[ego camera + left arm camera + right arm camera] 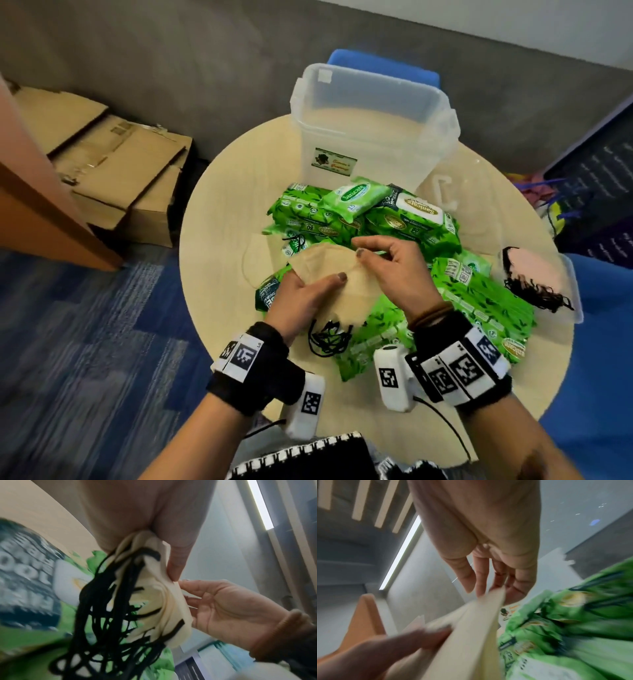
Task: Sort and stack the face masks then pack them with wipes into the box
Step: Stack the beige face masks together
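Both hands (308, 301) (397, 267) — on beige masks (356, 298)

Your round table (219, 192) carries the box (370, 137) at its far side. Wipe packs (404, 219) are heaped just before it, mid-table. You hold the mask stack (346, 291) above that heap. More masks (534, 274) lie right; cardboard boxes (113, 164) sit on the floor to the left.

Beige face masks (346, 291) are bunched into a stack, black ear loops (330, 337) dangling under the grip. Green wipes packs (404, 219) are piled just past and below the grip, clear box (370, 130) standing open beyond them.
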